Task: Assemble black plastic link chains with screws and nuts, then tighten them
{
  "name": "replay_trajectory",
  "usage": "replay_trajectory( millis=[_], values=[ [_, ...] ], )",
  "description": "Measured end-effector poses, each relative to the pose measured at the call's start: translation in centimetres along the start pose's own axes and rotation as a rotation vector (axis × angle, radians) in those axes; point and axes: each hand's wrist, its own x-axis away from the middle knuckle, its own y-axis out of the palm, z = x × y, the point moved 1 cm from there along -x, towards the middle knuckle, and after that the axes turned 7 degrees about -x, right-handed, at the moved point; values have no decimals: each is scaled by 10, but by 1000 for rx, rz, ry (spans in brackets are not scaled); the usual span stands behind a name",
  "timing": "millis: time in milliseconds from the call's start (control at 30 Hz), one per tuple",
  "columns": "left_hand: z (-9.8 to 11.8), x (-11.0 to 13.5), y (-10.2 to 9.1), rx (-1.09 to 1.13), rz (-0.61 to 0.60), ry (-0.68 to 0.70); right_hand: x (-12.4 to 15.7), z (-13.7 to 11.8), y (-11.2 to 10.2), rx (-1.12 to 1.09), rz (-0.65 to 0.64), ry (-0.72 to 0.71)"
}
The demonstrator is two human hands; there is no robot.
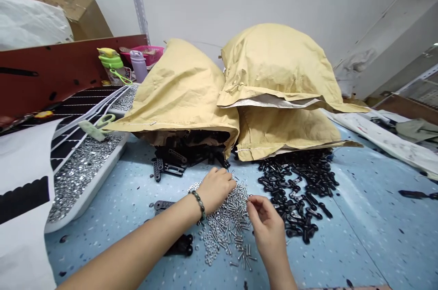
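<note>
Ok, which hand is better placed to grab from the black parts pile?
Probably the right hand: it sits beside the black parts pile, at the edge of the silver screws. The left hand is farther off, beyond the screws.

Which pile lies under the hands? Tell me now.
The pile of silver screws and nuts, under the left hand and right hand. The black plastic parts lie heaped to its right; silver nuts lie in a white tray farther left.

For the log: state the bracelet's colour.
The beaded bracelet is dark green; the head view shows it best.
</note>
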Motion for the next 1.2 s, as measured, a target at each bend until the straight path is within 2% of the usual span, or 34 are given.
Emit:
replay_trajectory(
  millis=[100, 200, 300, 367, 467, 567, 733, 833, 900, 1067, 1200],
  values=[
    [-3, 3, -12, 122, 44, -82, 3, 0, 6, -43, -29, 1],
    [-6, 24, -37, 242, 101, -187, 13, -8, 22, -67, -94, 1],
    [-10, 70, -63, 354, 164, -293, 28, -24, 48, -63, -220, -34],
    [-12, 108, -74, 475, 244, -401, 37, -35, 68, -22, -320, -91],
    [-13, 158, -72, 456, 264, -545, 45, -43, 94, 74, -461, -224],
    [-13, 186, -59, 404, 275, -616, 48, -44, 111, 239, -553, -362],
    [-8, 195, -45, 386, 284, -594, 51, -45, 119, 477, -601, -499],
    [-4, 198, -41, 379, 303, -577, 52, -47, 118, 501, -602, -586],
    [-2, 201, -36, 386, 323, -568, 51, -48, 115, 442, -619, -598],
    [2, 203, -23, 394, 308, -530, 45, -45, 115, 224, -639, -307],
    [5, 197, -16, 329, 288, -468, 43, -48, 117, 223, -623, -188]
  ],
)
